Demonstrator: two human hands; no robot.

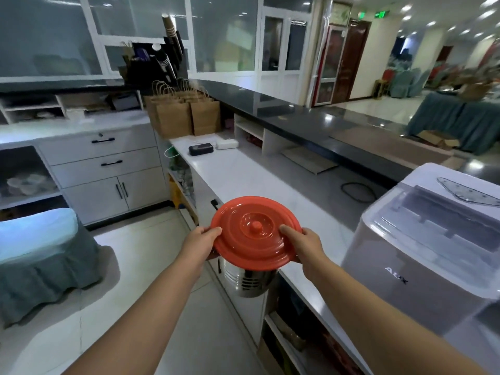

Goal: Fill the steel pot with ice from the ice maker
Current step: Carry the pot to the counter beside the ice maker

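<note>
Steel pot [247, 281] held in the air just off the near edge of the white tabletop [243, 171], over the tiled floor. Capped by an orange lid [255, 231], mouth hidden. Only the shiny lower wall showing, with ribbed bands and a patch of slots.

Far left: a chair under a teal cover [40, 253]. Behind it, white cabinets with black-handled drawers [102, 158]. Farther back, brown paper bags [184, 115] standing in a cluster at the far end of the tabletop. Just in front of them, side by side, a small black box [200, 149] and a flat white box [227, 144].

Left hand [201, 240] gripping the lid's left rim, thumb on top, fingers tucked beneath and out of sight. Right hand [305, 246] gripping the right rim the same way, thumb lying on the upper face, fingers curled under. Cannot tell whether the hidden fingers also touch the pot's own rim.

Right of the pot and farther back, a black cable loop [357, 192] lying on the tabletop. Far right, standing on the tabletop near the right hand but apart from it: a white ice maker [422, 239], clear top lid lying shut, metal hinge plate at its back.
</note>
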